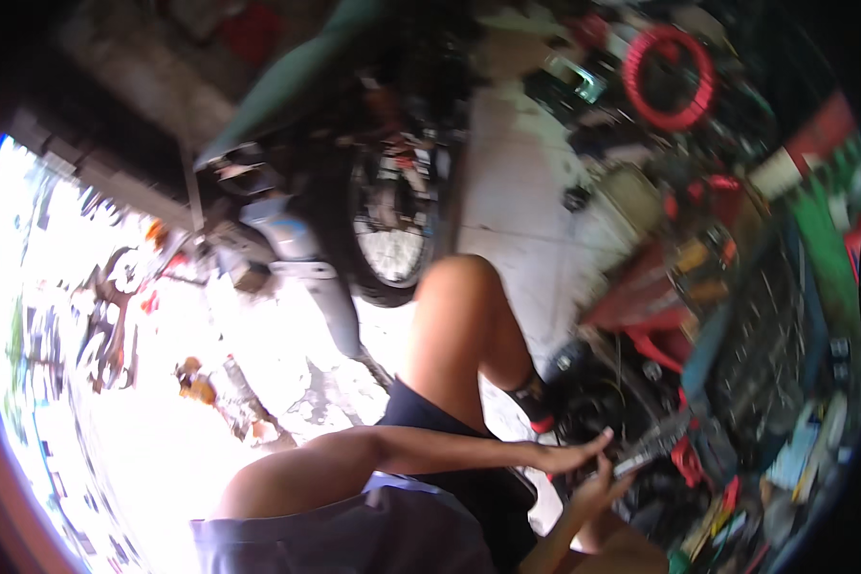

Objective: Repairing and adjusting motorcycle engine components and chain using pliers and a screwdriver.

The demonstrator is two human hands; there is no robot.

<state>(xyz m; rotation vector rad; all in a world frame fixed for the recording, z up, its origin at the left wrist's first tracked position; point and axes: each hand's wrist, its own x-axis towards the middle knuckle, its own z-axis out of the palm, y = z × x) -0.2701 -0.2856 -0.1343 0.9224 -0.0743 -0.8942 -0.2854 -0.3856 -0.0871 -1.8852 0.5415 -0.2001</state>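
My left hand (574,455) reaches across from the left, its fingers stretched out and close together, with nothing plainly held. Just below it my right hand (595,493) comes up from the lower edge, fingers closed around the near end of a long, narrow grey metallic piece (652,445). That piece points up and to the right; motion blur hides its exact kind. The fingertips of both hands are very near each other. Beyond them lie dark, jumbled parts (584,407) on the floor, next to my foot (536,407).
A motorcycle (297,234) with a spoked wheel (392,225) stands ahead on the left. A red ring-shaped part (669,77) lies among clutter at far right. A tray of tools (756,335) and a red box-like thing (646,292) are to the right. Bright daylight floods the left.
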